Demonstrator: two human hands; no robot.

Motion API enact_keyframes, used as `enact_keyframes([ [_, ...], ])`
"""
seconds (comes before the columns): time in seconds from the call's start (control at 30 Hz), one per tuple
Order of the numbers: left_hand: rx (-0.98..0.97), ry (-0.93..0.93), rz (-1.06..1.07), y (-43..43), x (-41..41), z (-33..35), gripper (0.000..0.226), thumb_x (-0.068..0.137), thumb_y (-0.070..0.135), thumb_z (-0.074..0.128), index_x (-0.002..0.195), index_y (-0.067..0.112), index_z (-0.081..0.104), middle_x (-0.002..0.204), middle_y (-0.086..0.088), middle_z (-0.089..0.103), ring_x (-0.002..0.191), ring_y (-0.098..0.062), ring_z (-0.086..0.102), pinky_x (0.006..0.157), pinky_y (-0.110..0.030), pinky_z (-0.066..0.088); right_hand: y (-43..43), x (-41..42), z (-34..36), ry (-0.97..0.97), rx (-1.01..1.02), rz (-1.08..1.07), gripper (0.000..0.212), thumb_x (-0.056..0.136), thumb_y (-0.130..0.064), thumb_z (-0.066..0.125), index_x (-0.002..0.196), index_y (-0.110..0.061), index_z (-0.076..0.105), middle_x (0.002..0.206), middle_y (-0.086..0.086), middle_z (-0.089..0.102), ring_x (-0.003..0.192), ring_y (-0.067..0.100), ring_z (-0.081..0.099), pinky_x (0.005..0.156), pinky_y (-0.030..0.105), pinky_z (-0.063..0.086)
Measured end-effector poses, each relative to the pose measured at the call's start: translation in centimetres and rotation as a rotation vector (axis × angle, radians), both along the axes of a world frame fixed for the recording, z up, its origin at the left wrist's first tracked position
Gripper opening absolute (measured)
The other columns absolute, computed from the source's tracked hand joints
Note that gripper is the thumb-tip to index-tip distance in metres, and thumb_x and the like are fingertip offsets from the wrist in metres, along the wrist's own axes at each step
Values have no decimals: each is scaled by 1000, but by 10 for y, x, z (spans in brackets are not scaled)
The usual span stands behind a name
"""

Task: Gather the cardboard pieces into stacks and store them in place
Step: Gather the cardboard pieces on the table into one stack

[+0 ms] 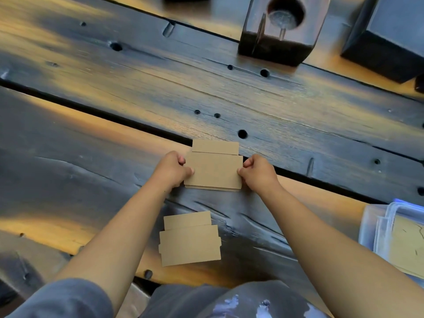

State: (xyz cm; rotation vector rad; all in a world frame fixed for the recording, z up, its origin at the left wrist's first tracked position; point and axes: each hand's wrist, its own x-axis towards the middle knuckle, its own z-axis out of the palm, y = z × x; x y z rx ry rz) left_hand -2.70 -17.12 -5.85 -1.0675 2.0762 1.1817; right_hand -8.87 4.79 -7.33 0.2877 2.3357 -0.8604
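Observation:
A stack of brown cardboard pieces (214, 168) lies on the dark wooden table (91, 143), a little past the middle. My left hand (172, 171) grips its left edge and my right hand (258, 172) grips its right edge, thumbs on top. The lower sheets stick out slightly at the near edge. A second stack of cardboard pieces (190, 241) lies nearer to me, between my forearms, untouched.
A clear plastic container (376, 228) holding cardboard sheets stands at the right edge. A dark wooden block with a round hole (281, 28) and a dark box (387, 35) stand at the far side. Gaps run between the table planks.

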Motion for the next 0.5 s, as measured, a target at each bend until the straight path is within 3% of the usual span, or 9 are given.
enact_keyframes([
  [0.1,-38,24,-21,5,-1,4,26,82,21,69,101,15,52,100,-8,60,96,-32,61,87,-50,57,-5,1,2,-15,-13,-31,15,79,-21,66,85,-17,53,89,6,67,85,28,62,74,35,48],
  [0.17,-29,22,-6,9,1,7,33,82,22,68,111,12,56,108,-11,63,99,-31,62,86,-49,58,-8,4,5,-32,-22,-70,14,77,-21,66,85,-17,55,88,4,66,84,26,61,70,33,45],
  [0.23,9,19,48,12,6,9,27,82,20,68,105,12,59,109,-14,66,97,-31,64,82,-49,60,-9,6,5,-71,-60,-121,15,77,-18,69,76,-17,54,79,3,65,79,27,60,72,35,47],
  [0.3,48,20,128,12,14,10,19,82,16,69,96,12,57,111,-17,66,100,-33,65,83,-51,60,-8,10,5,-110,-103,-139,31,77,-12,72,63,-20,45,66,0,55,72,25,53,71,38,45],
  [0.5,92,49,137,8,47,22,16,84,18,69,94,11,59,106,-17,69,98,-33,66,80,-48,60,-4,40,18,-143,-123,-106,32,75,-13,74,71,-21,43,73,2,54,74,25,51,78,47,52],
])
